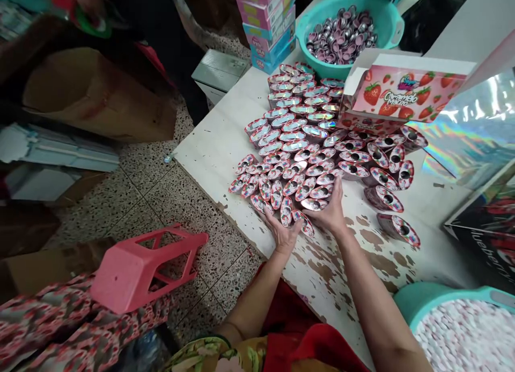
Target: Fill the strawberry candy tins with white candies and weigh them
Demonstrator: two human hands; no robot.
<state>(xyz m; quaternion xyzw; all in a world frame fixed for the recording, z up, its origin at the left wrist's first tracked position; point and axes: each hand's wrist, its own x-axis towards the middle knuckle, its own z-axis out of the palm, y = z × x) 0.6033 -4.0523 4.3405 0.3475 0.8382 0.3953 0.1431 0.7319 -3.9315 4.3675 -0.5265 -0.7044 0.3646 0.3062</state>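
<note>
Many small oval containers (pixel 295 184) with red patterned tops stand packed together on the white worn table (pixel 209 163). At the near edge of the group, my left hand (pixel 284 233) touches the outer containers with its fingers spread. My right hand (pixel 332 208) lies along the right side of the same group, thumb and fingers apart against the containers. To the right, further containers with dark round holes (pixel 388 198) stand looser, some apart from the rest. An open strawberry-print box (pixel 406 93) rests over the back right of the containers.
A turquoise basin (pixel 311 26) of small metallic and pink pieces is at the back, beside stacked pink and blue boxes (pixel 267 29). Another turquoise basin (pixel 422 297) with whitish pieces sits at the lower right. A pink stool (pixel 129 270) lies tipped at left, near cardboard boxes (pixel 92 93).
</note>
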